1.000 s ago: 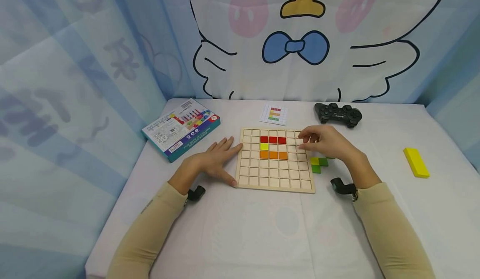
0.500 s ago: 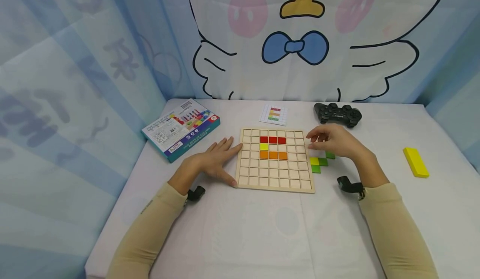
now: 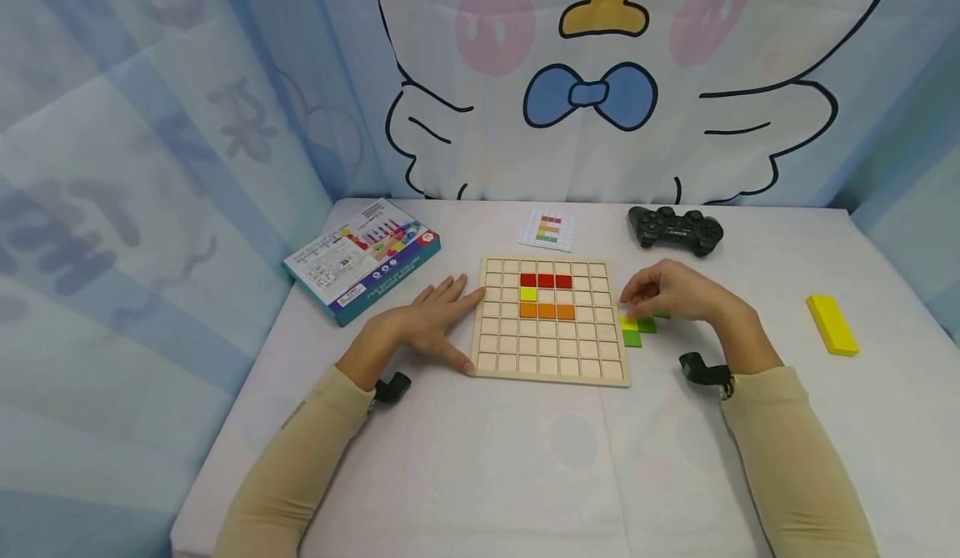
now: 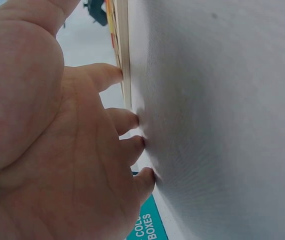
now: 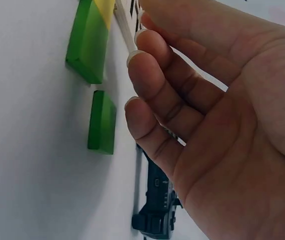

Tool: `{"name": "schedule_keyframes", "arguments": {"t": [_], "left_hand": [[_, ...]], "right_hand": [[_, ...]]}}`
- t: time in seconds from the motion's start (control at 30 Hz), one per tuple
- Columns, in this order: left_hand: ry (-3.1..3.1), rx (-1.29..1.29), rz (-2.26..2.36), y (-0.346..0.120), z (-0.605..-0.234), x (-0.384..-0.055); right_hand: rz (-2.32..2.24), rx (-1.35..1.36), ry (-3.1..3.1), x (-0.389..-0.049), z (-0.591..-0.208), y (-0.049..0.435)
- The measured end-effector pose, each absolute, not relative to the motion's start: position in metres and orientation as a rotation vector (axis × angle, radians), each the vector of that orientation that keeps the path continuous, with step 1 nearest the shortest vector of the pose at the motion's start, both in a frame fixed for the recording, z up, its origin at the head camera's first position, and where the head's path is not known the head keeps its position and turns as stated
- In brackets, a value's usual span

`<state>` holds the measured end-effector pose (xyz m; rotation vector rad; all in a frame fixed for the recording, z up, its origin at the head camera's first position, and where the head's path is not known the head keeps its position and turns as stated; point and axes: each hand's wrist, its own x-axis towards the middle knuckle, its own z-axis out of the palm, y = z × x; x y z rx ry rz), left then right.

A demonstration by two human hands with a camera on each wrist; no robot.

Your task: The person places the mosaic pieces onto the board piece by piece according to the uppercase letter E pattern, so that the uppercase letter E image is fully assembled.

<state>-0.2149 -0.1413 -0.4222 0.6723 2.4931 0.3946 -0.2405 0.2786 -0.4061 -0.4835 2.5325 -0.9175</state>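
A wooden grid board (image 3: 547, 345) lies on the table, with red tiles (image 3: 546, 280), one yellow tile (image 3: 528, 294) and orange tiles (image 3: 547, 311) in its squares. My left hand (image 3: 431, 320) is spread at the board's left side, index finger and thumb touching its edge. Just past the right edge, my right hand (image 3: 667, 293) hovers with loosely bent fingers over a loose yellow tile (image 3: 628, 324) and several green tiles (image 3: 632, 339). In the right wrist view, a green tile (image 5: 101, 122) lies below the fingers; the thumb and index tips are out of frame.
A small pattern card (image 3: 547, 229) lies behind the board, with a black game controller (image 3: 677, 229) to its right. A teal and white box (image 3: 363, 259) lies at the back left. Far right is a yellow block (image 3: 832, 324). A printed curtain (image 3: 585, 166) hangs behind the table.
My right hand has moved right off the board's right edge, then lowered toward the loose tiles beside it. The left hand and the board have stayed put.
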Motion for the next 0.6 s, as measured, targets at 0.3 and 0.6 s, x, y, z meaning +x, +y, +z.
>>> {"name": "schedule_keyframes", "arguments": {"t": [0.3, 0.6], "left_hand": [[2.495, 0.673, 0.386, -0.141, -0.4235, -0.2154], [2.497, 0.674, 0.399, -0.142, -0.423, -0.2149]], "right_hand": [[-0.862, -0.483, 2.506, -0.2416, -0.4123, 0.2792], [-0.85, -0.509, 2.484, -0.2413, -0.4119, 0.2764]]}}
